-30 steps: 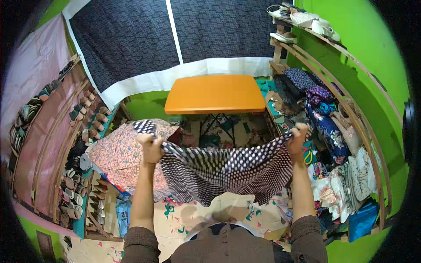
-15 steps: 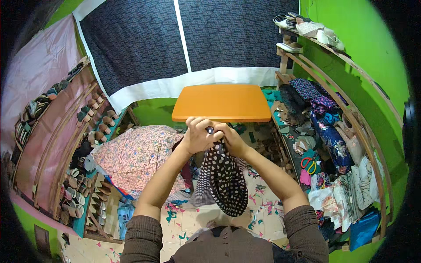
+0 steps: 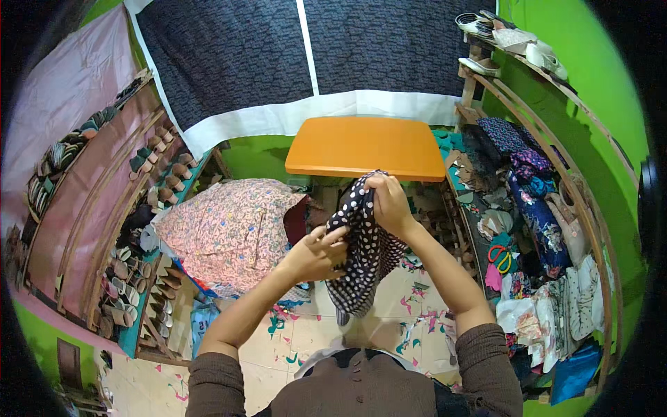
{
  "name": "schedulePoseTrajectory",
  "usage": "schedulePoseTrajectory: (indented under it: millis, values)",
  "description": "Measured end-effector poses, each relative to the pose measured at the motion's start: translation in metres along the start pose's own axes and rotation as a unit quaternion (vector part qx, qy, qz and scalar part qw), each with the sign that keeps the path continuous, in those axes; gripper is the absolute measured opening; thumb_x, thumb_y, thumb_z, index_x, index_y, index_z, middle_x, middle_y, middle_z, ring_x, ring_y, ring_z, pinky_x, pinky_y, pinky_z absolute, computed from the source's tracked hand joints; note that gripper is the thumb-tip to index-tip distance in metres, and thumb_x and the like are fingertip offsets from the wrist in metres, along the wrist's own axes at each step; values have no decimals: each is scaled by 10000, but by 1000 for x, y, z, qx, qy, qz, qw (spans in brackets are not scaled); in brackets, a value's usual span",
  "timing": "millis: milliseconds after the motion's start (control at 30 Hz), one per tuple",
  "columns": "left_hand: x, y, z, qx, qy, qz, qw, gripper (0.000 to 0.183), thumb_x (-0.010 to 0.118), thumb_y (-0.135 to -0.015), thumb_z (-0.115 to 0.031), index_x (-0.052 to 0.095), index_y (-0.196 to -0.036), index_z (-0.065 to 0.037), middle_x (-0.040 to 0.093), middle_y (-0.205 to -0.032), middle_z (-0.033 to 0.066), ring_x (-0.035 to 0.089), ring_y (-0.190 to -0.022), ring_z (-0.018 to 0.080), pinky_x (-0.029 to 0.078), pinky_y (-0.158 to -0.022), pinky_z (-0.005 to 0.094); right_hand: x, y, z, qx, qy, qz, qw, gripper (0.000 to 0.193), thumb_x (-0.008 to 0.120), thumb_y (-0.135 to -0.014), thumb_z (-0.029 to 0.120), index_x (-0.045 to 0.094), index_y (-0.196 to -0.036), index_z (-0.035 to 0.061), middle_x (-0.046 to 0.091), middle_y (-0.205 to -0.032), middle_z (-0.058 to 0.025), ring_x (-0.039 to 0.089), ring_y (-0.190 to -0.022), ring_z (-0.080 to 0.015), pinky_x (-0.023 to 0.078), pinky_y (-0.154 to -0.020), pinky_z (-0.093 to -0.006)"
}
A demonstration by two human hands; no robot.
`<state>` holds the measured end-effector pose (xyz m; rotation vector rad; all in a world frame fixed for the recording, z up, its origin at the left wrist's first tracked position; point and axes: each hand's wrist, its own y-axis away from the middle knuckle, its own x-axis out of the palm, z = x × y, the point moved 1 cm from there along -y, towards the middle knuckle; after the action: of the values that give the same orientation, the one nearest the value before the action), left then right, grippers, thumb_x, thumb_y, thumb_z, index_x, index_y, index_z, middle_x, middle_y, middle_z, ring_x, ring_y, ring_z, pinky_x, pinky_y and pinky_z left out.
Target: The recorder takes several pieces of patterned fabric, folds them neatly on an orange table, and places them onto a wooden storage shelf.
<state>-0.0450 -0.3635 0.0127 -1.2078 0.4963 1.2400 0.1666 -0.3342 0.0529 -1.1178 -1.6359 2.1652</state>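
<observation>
A black polka-dot cloth (image 3: pixel 363 236) with pale dots hangs in folds in front of me, below the orange tabletop. My right hand (image 3: pixel 393 206) is closed on its upper right part and holds it up. At its left side is my left hand (image 3: pixel 316 256), fingers curled against the fabric and gripping its edge; some fingertips are hidden in the folds. A striped or finely patterned side of the cloth shows at its lower end.
The orange tabletop (image 3: pixel 365 147) stands ahead. On the left are a bulging flowered sack (image 3: pixel 226 226) and racks of shoe parts (image 3: pixel 167 187). Folded fabrics (image 3: pixel 535 215) and scissors (image 3: pixel 499 258) lie on the right shelf. Scraps litter the tiled floor (image 3: pixel 326 347).
My hands were together at the cloth's gathered top; now they are apart, the left lower at its side and the right higher. The cloth has spread and turned.
</observation>
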Motion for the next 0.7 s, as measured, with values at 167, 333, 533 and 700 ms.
schedulePoseTrajectory:
  millis: [167,333,533,700]
  values:
    - [61,43,9,-75,-260,2,963,203,548,-706,-266,637,-802,-110,508,-915,23,417,-1001,214,321,-790,345,3,7,2,-23,-6,22,999,205,456,-759,-59,457,-923,64,542,-865,-126,521,-815,-308,392,-754,-404]
    - [50,51,54,-157,-130,48,978,135,547,-692,-185,666,-694,-122,489,-978,21,408,-935,200,308,-792,323,7,16,-14,-39,29,80,996,256,485,-744,-42,441,-962,86,540,-845,-116,527,-804,-296,369,-746,-383]
    - [24,34,53,-153,-15,288,945,419,587,-681,-512,686,-842,-138,485,-1030,14,383,-1064,236,217,-981,459,-1,41,-39,20,94,103,990,173,487,-762,9,507,-916,86,542,-774,-66,542,-790,-260,373,-729,-374]
    - [77,64,31,-165,-123,142,968,116,582,-685,-235,652,-729,-154,528,-836,28,427,-937,219,303,-796,341,15,36,-27,7,74,136,988,217,492,-763,22,494,-964,104,540,-789,-65,540,-803,-250,373,-749,-368]
